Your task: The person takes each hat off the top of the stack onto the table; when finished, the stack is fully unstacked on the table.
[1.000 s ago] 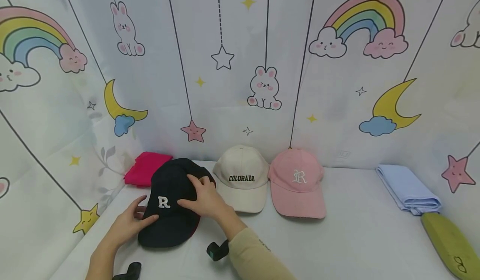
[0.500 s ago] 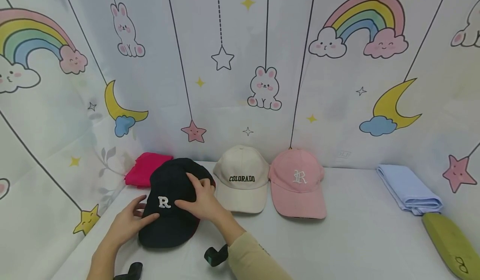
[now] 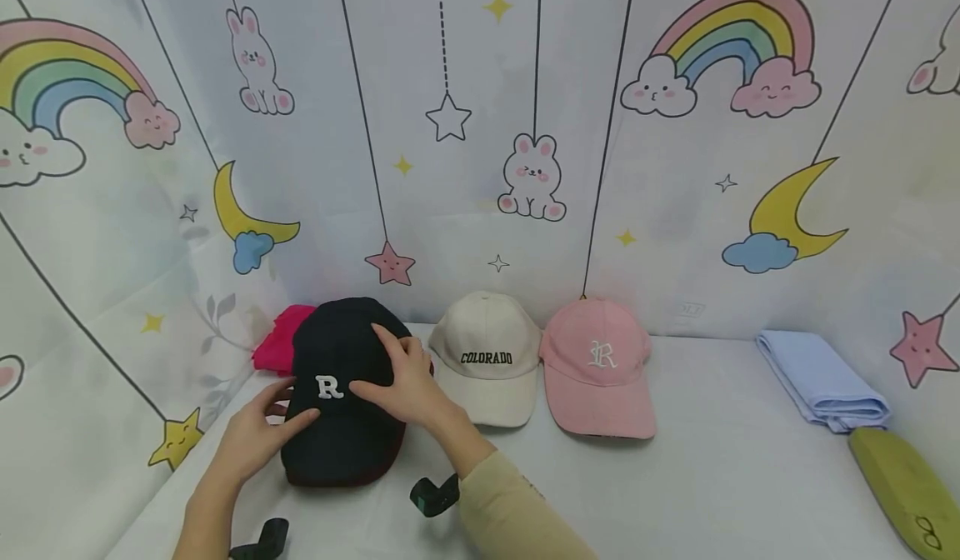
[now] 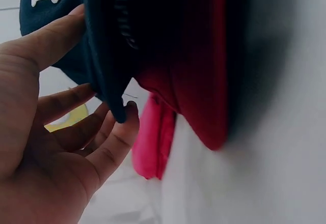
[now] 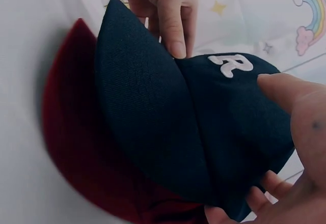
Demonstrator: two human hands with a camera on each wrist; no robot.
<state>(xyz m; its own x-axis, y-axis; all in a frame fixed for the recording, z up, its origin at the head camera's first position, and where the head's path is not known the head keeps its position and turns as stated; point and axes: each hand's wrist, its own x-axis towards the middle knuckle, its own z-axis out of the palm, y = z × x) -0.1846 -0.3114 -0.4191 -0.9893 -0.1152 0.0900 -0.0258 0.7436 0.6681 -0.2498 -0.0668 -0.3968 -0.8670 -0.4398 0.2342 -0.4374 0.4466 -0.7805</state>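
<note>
A dark navy baseball cap (image 3: 345, 447) with a white R is held between both hands at the left of the table. My left hand (image 3: 255, 431) grips its left side, thumb on the front near the brim and fingers at the edge. The right hand (image 3: 412, 385) holds the crown's other side, its thumb near the R and fingertips round the lower edge in the right wrist view. Beneath the navy cap's brim shows the brim of a dark red cap (image 5: 69, 132), close to the white table; the navy cap hides most of it.
A cream COLORADO cap (image 3: 483, 397) and a pink cap (image 3: 596, 406) stand to the right. Behind the navy cap lies a bright pink cloth (image 3: 277, 343). Folded blue cloth (image 3: 825, 385) and a green glasses case (image 3: 903, 489) lie at the far right.
The navy cap has risen slightly and its crown has tipped up, its folded top now rounder. Both hands have moved up a little with it.
</note>
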